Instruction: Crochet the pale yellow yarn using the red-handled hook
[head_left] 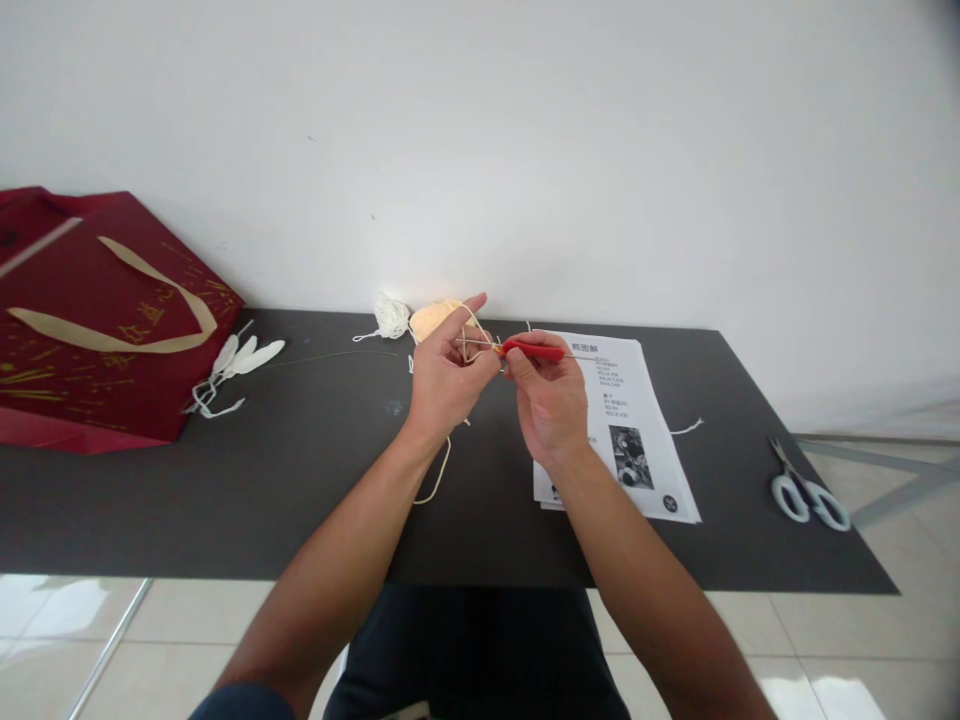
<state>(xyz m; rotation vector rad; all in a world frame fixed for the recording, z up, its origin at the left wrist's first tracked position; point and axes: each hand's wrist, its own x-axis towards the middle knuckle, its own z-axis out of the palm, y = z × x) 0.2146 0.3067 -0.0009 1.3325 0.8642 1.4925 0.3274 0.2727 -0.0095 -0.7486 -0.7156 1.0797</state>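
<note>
My right hand (551, 400) pinches a crochet hook with a red handle (534, 350), its metal tip pointing left toward my left hand. My left hand (448, 375) is closed on cream yarn (441, 470), with the index finger raised and the strand looped over it. The yarn hangs down from that hand in a loop onto the dark table (315, 470). Just behind my left hand lies a peach-coloured yarn ball (435, 318).
A white yarn tuft (391, 316) sits by the wall. A printed instruction sheet (626, 430) lies right of my hands. Grey-handled scissors (806, 490) rest at the far right edge. A red gift bag (90, 320) and white feather-shaped pieces (236, 365) occupy the left.
</note>
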